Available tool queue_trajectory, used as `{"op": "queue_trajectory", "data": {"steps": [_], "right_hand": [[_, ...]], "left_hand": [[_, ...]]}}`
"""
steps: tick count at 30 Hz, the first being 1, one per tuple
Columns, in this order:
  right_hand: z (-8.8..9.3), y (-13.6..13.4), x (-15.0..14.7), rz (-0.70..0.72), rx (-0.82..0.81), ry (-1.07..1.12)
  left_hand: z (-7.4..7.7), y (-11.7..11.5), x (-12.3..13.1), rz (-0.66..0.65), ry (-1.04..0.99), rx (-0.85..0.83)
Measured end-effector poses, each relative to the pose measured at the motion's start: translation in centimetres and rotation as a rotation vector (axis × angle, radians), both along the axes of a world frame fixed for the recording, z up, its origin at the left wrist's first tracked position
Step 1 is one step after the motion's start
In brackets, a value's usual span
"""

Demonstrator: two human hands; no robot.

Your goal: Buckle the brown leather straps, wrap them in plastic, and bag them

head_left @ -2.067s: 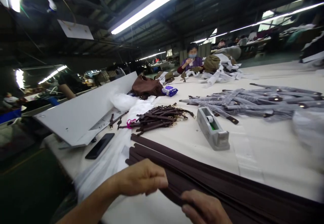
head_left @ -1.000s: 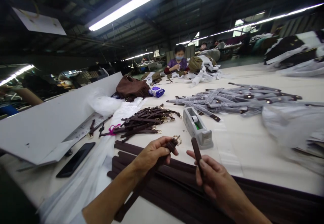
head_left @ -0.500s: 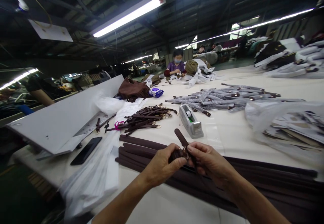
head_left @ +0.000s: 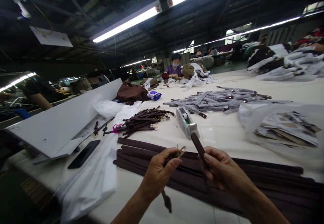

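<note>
My left hand (head_left: 162, 168) is closed on a short dark brown strap with a gold-coloured buckle (head_left: 182, 151) poking out past the thumb. The strap's tail (head_left: 166, 200) dangles below that hand. In my right hand (head_left: 221, 166) a brown strap (head_left: 197, 146) is pinched between thumb and fingers, its rounded end pointing up and away. A gap separates the buckle from this strap. Beneath both hands lie several long dark brown strips (head_left: 141, 155), side by side across the table. A pile of short buckled straps (head_left: 144, 119) rests beyond my left hand.
A tape dispenser (head_left: 187, 124) stands just past my hands. Behind it are plastic-wrapped straps (head_left: 215, 99), with a plastic bag of cut pieces (head_left: 286, 129) at right. A phone (head_left: 84, 154) and white plastic sheets (head_left: 93, 173) lie left. A person (head_left: 174, 68) sits across the table.
My hands have moved apart. The strap in my right hand has come away from the buckle and shifted right, while the left strap's tail now hangs below the left hand.
</note>
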State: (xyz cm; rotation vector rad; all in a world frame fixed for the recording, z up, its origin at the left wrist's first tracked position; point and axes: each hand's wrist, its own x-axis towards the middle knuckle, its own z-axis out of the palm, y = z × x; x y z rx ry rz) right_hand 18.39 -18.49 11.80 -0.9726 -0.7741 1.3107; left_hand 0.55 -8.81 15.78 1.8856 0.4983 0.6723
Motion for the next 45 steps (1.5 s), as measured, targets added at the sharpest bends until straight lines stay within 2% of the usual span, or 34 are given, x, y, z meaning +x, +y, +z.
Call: {"op": "queue_trajectory", "data": {"steps": [4,6,9,13,17,19,21,23,26,29,31,33,35,37,41,45], "right_hand": [[-2.1,-0.7,0.5,0.097,-0.047,-0.055],[-2.1,-0.5,0.2,0.146,-0.037,-0.116],[-0.7,-0.1,-0.5,0.193,0.003,-0.159],[1.3,0.3,-1.6,0.1,0.16,-0.178],[1.8,0.5,-3.0,-0.104,0.241,-0.557],[1.4,0.7,-3.3,-0.209,0.223,-0.643],[0.9,0.8,-3.1,-0.237,0.132,-0.525],[0.8,0.8,-2.2,-0.222,0.057,-0.298],[1.4,0.7,-0.5,-0.257,0.146,-0.017],[1.6,0.2,0.5,-0.251,0.164,0.135],[0.9,-0.1,0.4,-0.218,0.096,0.134],[-0.4,-0.5,-0.2,-0.235,0.047,0.029],[-1.7,-0.9,-0.7,-0.302,0.037,-0.069],[-2.5,-1.3,-0.9,-0.393,0.031,-0.033],[-2.1,-1.7,-0.2,-0.467,0.018,0.175],[-1.6,-1.9,0.2,-0.453,0.055,0.208]], "left_hand": [[-0.1,0.1,-0.7,0.053,-0.092,-0.121],[-0.2,-0.1,-0.7,0.021,-0.073,-0.136],[-0.5,-0.8,-0.4,-0.084,-0.023,-0.163],[-1.4,-1.5,0.4,-0.173,-0.055,-0.313],[-1.6,-1.8,1.2,-0.179,0.108,-0.359],[-1.2,-2.0,1.6,-0.166,0.101,-0.321],[-0.9,-2.2,1.7,-0.168,0.075,-0.325],[-0.9,-2.3,1.7,-0.175,0.091,-0.406],[-1.6,-2.2,1.8,-0.162,0.131,-0.544],[-2.2,-2.2,2.2,-0.152,0.081,-0.599],[-2.4,-2.2,2.6,-0.15,0.058,-0.633],[-2.4,-2.2,3.1,-0.155,0.074,-0.637],[-2.5,-2.2,3.5,-0.164,0.111,-0.591],[-2.5,-2.2,3.6,-0.155,0.16,-0.525],[-2.3,-2.2,3.4,-0.062,0.259,-0.431],[-1.7,-2.2,3.3,-0.051,0.299,-0.445]]}}
